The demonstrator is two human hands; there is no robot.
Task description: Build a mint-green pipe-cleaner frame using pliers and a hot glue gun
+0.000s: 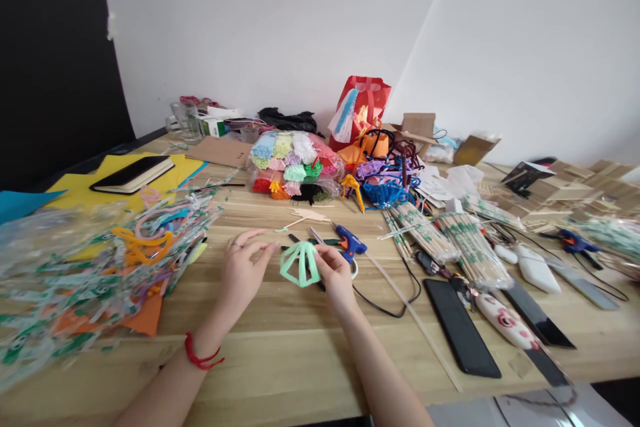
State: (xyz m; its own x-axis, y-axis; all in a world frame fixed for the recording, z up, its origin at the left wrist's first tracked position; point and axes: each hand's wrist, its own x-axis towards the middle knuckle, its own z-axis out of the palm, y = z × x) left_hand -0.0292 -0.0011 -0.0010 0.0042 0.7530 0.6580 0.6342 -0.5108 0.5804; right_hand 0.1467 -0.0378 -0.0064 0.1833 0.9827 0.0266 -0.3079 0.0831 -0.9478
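A mint-green pipe cleaner frame (301, 264), shaped like a small ribbed umbrella top, is held up over the table. My right hand (336, 273) pinches its right edge between thumb and fingers. On the other side, my left hand (245, 263) has thumb and fingertips pinched together just left of the frame; whatever is between them is too small to make out. Behind the frame lie dark-handled scissors (317, 235), partly covered, and a blue glue gun (351, 242) with a black cord. A thin stick with a green tip (295, 223) rests just beyond.
Plastic wrappers (115, 267) heap at left beside a black notebook (133, 174). Bagged pipe cleaners (295, 163) and a red bag (363, 107) stand at the back. A clear glue stick (413, 320), a black phone (461, 327) and packs of wooden sticks (470, 247) lie at right.
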